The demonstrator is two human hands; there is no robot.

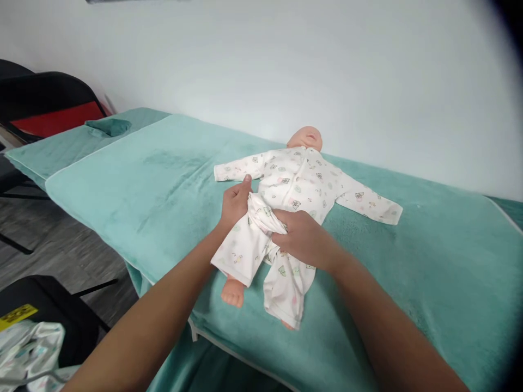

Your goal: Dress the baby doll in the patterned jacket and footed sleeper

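A baby doll (pixel 306 137) lies on its back, head toward the wall. It wears a white printed top (pixel 292 177) with both sleeves spread out to the sides. White printed baby trousers (pixel 241 247) cover its legs, and one bare foot (pixel 232 291) sticks out of the cuff on the left; only a little of the other foot shows. My left hand (pixel 237 202) is closed on the bunched waistband, thumb pointing up. On the other side of the waist, my right hand (pixel 302 237) grips the gathered trouser cloth. The fingertips of both hands are partly hidden by fabric.
The doll rests on a padded table with a teal plush cover (pixel 163 185), set against a white wall (pixel 261 65). Black chairs (pixel 53 90) stand at the left. At the lower left, printed cloth (pixel 28 348) lies on a black seat (pixel 53 299).
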